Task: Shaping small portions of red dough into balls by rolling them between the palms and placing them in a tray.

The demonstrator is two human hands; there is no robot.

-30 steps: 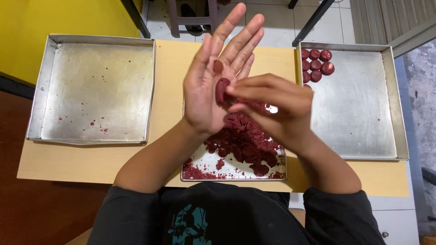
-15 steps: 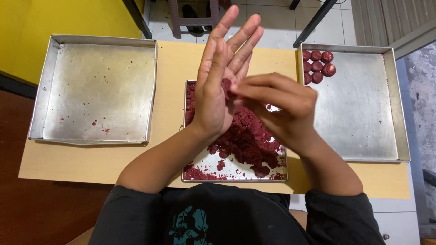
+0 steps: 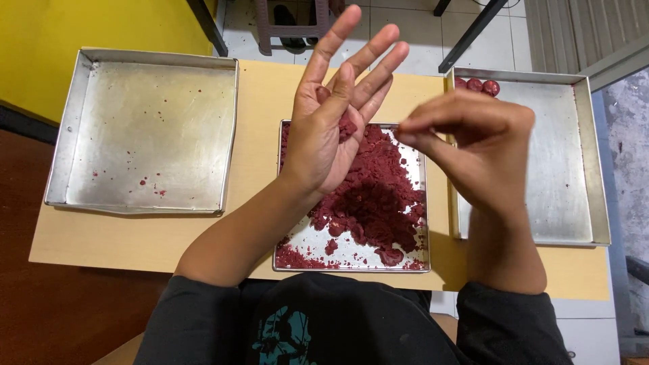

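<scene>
My left hand (image 3: 324, 142) is raised palm-up over the middle tray (image 3: 351, 257), fingers spread, with a small red dough lump (image 3: 346, 126) lying at the base of the fingers. My right hand (image 3: 480, 149) hovers to the right of it, over the gap between the middle and right trays. Its fingertips are pinched together and point left, and I see nothing between them. A crumbly red dough heap (image 3: 375, 196) fills most of the middle tray.
An empty square metal tray (image 3: 149, 128) with a few red crumbs lies at the left. The right metal tray (image 3: 561, 162) holds red dough balls (image 3: 476, 85) in its far-left corner. All stand on a pale wooden table (image 3: 257, 94). Beyond it is a stool (image 3: 287, 20).
My right hand has pulled away from the left palm and moved right. The left hand has opened wider, palm turned up, with the dough still on it.
</scene>
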